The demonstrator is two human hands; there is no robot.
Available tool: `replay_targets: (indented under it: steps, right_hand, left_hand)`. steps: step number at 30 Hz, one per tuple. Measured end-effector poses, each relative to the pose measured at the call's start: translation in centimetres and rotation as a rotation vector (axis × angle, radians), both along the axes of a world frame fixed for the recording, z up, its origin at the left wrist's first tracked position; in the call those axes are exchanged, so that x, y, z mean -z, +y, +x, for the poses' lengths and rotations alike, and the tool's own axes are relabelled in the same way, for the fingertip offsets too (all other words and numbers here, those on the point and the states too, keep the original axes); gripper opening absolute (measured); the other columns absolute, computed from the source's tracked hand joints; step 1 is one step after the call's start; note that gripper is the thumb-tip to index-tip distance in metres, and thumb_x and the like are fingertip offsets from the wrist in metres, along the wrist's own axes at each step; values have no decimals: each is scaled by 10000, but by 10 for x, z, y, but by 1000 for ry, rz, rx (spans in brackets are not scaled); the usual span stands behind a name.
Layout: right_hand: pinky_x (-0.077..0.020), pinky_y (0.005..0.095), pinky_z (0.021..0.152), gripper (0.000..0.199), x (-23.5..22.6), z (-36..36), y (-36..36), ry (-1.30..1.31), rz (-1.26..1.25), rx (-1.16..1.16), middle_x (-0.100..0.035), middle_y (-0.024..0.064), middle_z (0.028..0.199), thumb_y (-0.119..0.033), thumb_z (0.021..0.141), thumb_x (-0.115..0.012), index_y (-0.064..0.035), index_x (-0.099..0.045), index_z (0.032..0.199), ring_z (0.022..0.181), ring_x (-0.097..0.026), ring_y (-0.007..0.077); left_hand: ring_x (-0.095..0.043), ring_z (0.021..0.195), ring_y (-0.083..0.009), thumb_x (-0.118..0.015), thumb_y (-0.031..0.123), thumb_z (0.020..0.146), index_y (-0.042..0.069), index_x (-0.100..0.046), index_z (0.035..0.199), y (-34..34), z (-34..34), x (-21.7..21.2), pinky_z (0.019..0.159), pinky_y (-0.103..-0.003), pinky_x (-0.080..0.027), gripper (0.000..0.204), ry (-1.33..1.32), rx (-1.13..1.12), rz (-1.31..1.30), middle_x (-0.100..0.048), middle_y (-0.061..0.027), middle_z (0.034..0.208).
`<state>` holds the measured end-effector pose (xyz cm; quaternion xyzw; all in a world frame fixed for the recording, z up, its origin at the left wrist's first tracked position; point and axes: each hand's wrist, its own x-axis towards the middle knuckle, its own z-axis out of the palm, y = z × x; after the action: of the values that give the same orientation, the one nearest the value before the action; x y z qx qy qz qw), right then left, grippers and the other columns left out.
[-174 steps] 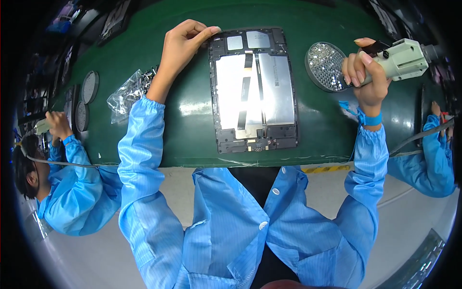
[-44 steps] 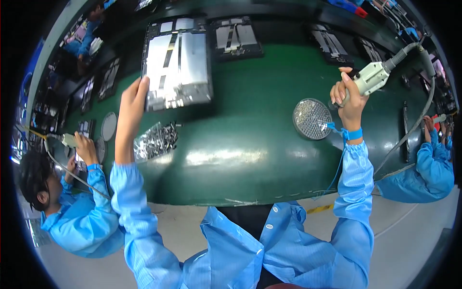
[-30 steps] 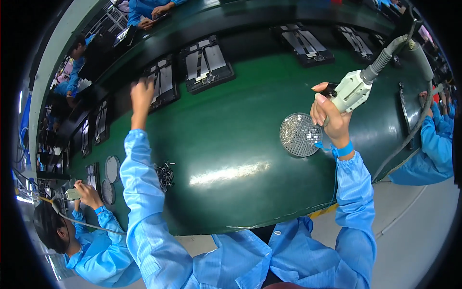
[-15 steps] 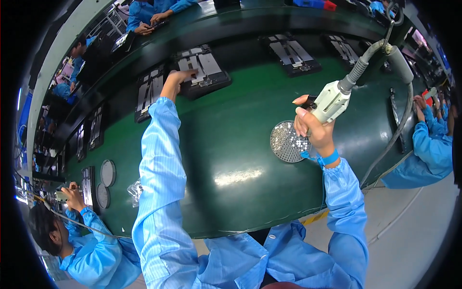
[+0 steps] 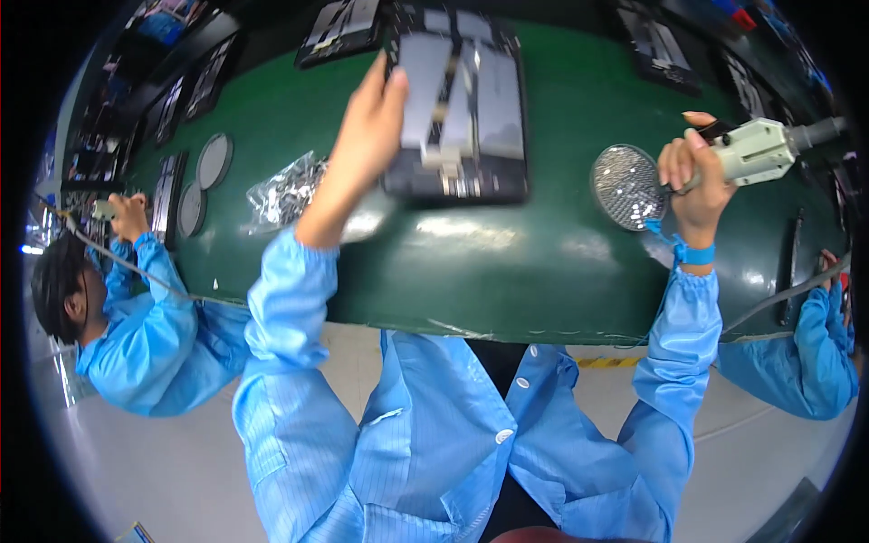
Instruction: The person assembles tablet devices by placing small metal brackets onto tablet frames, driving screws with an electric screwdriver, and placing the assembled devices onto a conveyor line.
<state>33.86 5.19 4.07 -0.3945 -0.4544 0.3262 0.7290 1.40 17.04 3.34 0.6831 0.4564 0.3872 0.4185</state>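
My left hand [image 5: 362,136] grips the left edge of a black tray [image 5: 462,109] that carries a flat silver panel with a strip down its middle; the tray sits on the green belt [image 5: 507,262] in front of me. My right hand [image 5: 690,176] is closed around a pale green electric screwdriver [image 5: 759,149] with a cable running off to the right. It is held just right of a round dish of small screws [image 5: 626,185].
A clear plastic bag of parts [image 5: 285,192] lies left of my arm. Two round grey dishes [image 5: 204,176] sit farther left. More black trays [image 5: 339,27] lie at the back of the belt. One person in blue works at my left [image 5: 136,299], another at my right [image 5: 806,353].
My left hand reached out to a tray far up the belt, took hold of it and drew it close in front of me. My right hand kept the screwdriver by the screw dish.
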Motion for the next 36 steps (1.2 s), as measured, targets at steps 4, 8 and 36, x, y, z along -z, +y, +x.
replay_targets:
  steps: [4,8,36]
  right_hand:
    - [-357,284,441,235,2,-10,4,-3,-6,-74,-374,-5,553,-46,906,-524,80,-570,1099,427,-361,96]
    - [-352,285,443,245,5,-13,0,-18,-2,-66,-365,-6,550,-53,908,-516,84,-567,1104,427,-357,95]
    - [-354,286,486,316,8,-4,-10,-40,18,-135,-350,-17,573,-106,919,-525,71,-545,1180,453,-357,97]
  left_hand:
    - [-489,1299,-317,-427,293,1040,-92,-323,1447,-95,-33,32,1057,-348,-381,570,71,-59,-93,-493,-305,1374]
    - [-576,1107,-421,-410,288,1036,-97,-416,1386,-136,-34,22,947,-419,-452,521,299,-71,-308,-560,-340,1208]
    - [-617,881,-153,-722,198,868,0,-682,981,26,-138,27,807,-289,-480,231,638,31,305,-681,-69,894]
